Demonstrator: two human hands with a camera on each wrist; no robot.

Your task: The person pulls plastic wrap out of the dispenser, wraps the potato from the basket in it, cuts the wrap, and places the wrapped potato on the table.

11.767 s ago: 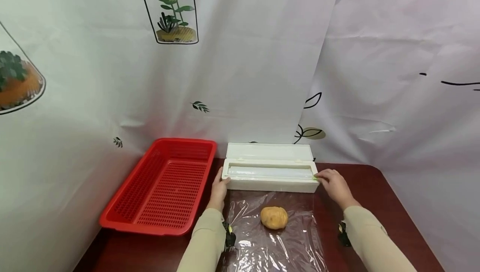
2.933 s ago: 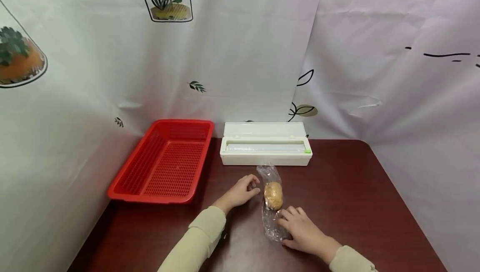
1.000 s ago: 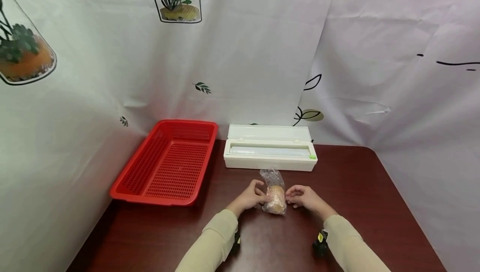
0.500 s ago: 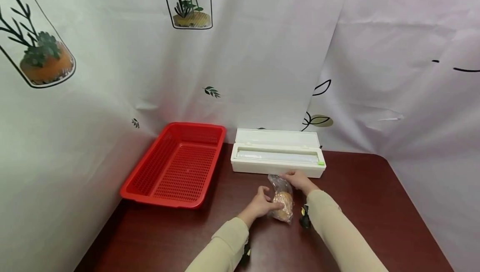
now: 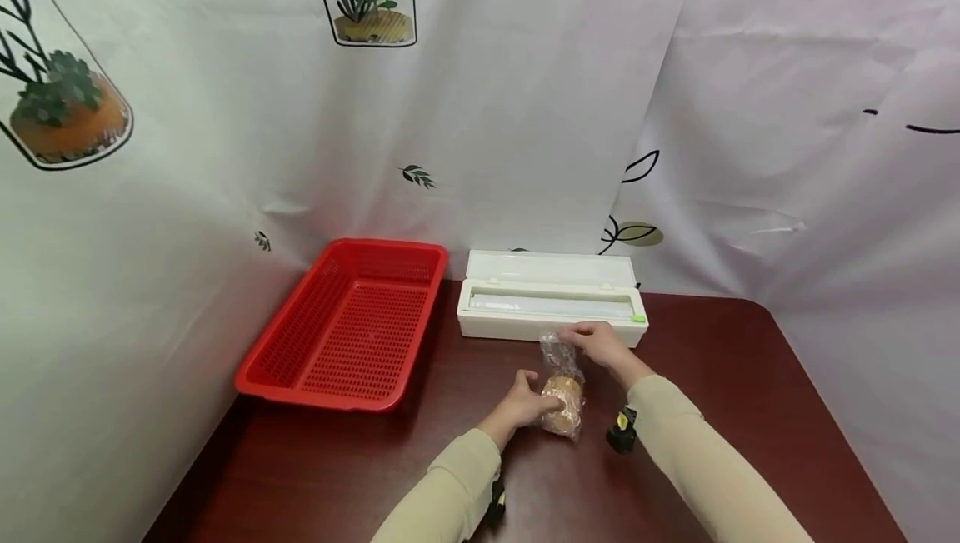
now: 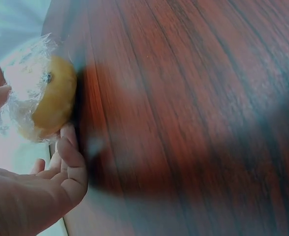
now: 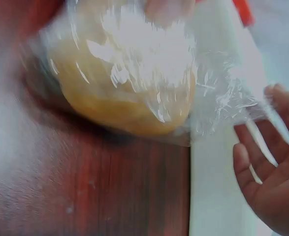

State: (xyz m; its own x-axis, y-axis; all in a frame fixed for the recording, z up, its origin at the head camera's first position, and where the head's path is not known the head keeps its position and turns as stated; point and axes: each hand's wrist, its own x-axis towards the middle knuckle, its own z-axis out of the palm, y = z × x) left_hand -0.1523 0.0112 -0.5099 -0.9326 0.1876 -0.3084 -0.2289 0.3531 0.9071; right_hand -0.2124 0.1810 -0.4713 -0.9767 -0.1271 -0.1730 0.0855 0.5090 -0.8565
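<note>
A potato (image 5: 567, 394), wrapped in clear cling film, lies on the dark red-brown table. My left hand (image 5: 523, 404) holds it from the left side, thumb on its top; the left wrist view has the fingers against the potato (image 6: 59, 96). Beyond the potato, a loose tail of cling film (image 5: 555, 350) rises toward the dispenser. My right hand (image 5: 598, 345) pinches the end of that tail. In the right wrist view the film (image 7: 218, 93) stretches from the potato to the right hand (image 7: 274, 182); the exact pinch is blurred.
Just behind the right hand stands a white cling film dispenser (image 5: 510, 329), lid raised, roll (image 5: 547, 305) inside, green slider (image 5: 638, 318) at its right end. To the left is a red slotted basket (image 5: 315, 401). A printed cloth (image 5: 517, 151) hangs behind the table.
Earlier the potato lay on a spread film sheet; now it is wrapped. The right hand has gone from beside the potato to the film's far end, lifting it slightly. The left hand stays on the potato.
</note>
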